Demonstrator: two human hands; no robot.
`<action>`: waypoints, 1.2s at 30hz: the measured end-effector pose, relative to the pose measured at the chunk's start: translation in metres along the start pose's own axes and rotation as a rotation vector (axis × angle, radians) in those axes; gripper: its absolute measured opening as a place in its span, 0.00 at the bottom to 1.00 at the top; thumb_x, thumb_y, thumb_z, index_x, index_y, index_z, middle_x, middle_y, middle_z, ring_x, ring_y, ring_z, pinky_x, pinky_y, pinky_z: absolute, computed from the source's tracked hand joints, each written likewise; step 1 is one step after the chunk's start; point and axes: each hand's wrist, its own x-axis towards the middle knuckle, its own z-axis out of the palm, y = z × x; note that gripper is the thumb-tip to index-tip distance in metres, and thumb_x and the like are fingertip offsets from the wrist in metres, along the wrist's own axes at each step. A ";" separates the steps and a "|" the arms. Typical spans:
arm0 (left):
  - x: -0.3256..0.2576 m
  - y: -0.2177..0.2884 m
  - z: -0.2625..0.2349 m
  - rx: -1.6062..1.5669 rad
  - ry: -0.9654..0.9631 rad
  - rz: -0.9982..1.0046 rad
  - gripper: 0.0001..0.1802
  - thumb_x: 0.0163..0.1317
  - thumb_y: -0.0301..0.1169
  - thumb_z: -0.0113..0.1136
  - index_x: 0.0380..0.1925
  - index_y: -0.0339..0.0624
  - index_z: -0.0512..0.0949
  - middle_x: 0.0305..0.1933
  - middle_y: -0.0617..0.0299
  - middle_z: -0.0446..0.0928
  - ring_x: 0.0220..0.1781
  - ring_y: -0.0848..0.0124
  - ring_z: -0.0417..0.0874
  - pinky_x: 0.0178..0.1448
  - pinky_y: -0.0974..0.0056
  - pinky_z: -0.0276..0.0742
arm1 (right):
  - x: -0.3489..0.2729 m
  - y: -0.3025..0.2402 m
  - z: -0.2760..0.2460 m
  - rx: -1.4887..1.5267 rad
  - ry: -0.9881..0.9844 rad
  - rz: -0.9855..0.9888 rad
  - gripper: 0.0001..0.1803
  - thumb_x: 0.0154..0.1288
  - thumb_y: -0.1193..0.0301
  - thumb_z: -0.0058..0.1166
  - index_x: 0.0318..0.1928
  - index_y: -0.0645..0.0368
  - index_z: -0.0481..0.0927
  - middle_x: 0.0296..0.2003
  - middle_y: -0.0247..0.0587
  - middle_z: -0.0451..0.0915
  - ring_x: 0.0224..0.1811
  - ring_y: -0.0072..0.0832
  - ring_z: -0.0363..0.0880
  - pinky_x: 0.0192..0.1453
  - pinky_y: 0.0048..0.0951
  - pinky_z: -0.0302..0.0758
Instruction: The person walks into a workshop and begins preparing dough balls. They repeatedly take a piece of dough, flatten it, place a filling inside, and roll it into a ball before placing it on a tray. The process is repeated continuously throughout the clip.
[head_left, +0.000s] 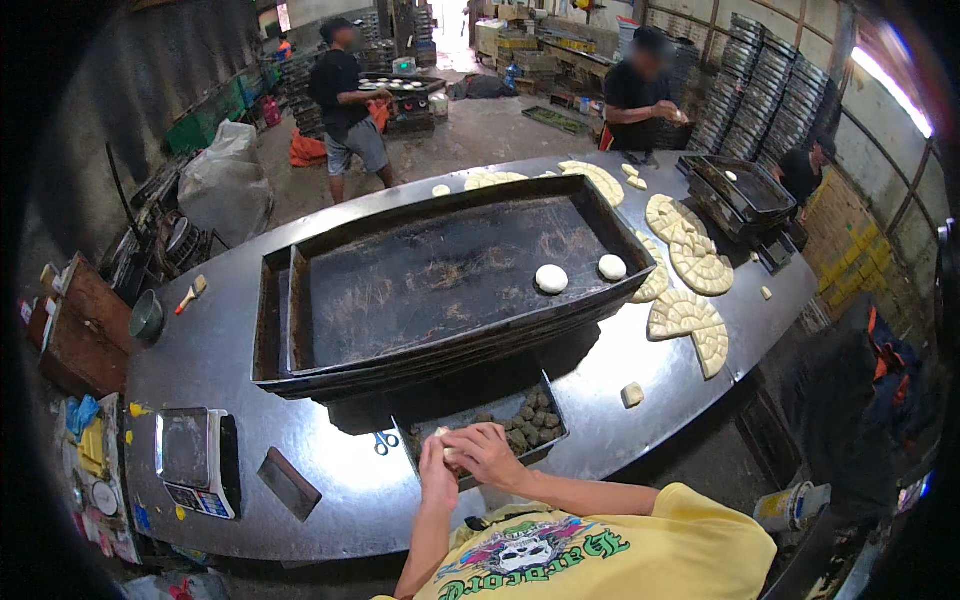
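Close to the table's near edge, my left hand (437, 476) and my right hand (486, 456) meet around a small piece of pale dough (447, 447). The fingers of both are closed on it and hide most of it. Just beneath them is a shallow metal tray (557, 405) holding many dark round filling balls (535, 424). Beyond stands a stack of large black baking trays (430, 290). Two round white dough balls, one larger-looking (551, 279) and one farther right (612, 267), sit in the top tray.
Dough slabs cut into wedges (690, 320) and a loose dough piece (632, 395) lie at right. Scissors (385, 442), a dark scraper (290, 484), a scale (195, 462), a brush (190, 294) and a bowl (146, 316) lie leftward. Co-workers (345, 105) stand beyond the metal table (340, 490).
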 end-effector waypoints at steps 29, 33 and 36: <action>-0.040 0.021 -0.017 0.151 -0.094 0.354 0.18 0.75 0.39 0.49 0.58 0.43 0.67 0.49 0.55 0.76 0.42 0.62 0.85 0.49 0.61 0.83 | 0.441 0.018 -0.269 -0.186 -0.222 0.054 0.13 0.65 0.65 0.57 0.39 0.63 0.85 0.48 0.51 0.82 0.48 0.36 0.81 0.54 0.40 0.75; -0.053 0.028 -0.008 0.160 -0.185 0.312 0.23 0.74 0.33 0.50 0.66 0.46 0.59 0.52 0.56 0.74 0.45 0.59 0.85 0.55 0.59 0.81 | 0.324 0.003 -0.176 0.038 -0.733 -0.217 0.19 0.70 0.59 0.54 0.54 0.57 0.79 0.47 0.46 0.80 0.51 0.39 0.78 0.57 0.38 0.73; -0.044 0.029 -0.005 0.195 -0.246 0.295 0.26 0.73 0.35 0.52 0.67 0.46 0.58 0.56 0.57 0.68 0.47 0.59 0.83 0.55 0.59 0.81 | 0.204 -0.008 -0.125 0.157 -1.007 -0.255 0.27 0.69 0.58 0.55 0.61 0.62 0.73 0.53 0.53 0.77 0.57 0.42 0.76 0.61 0.38 0.72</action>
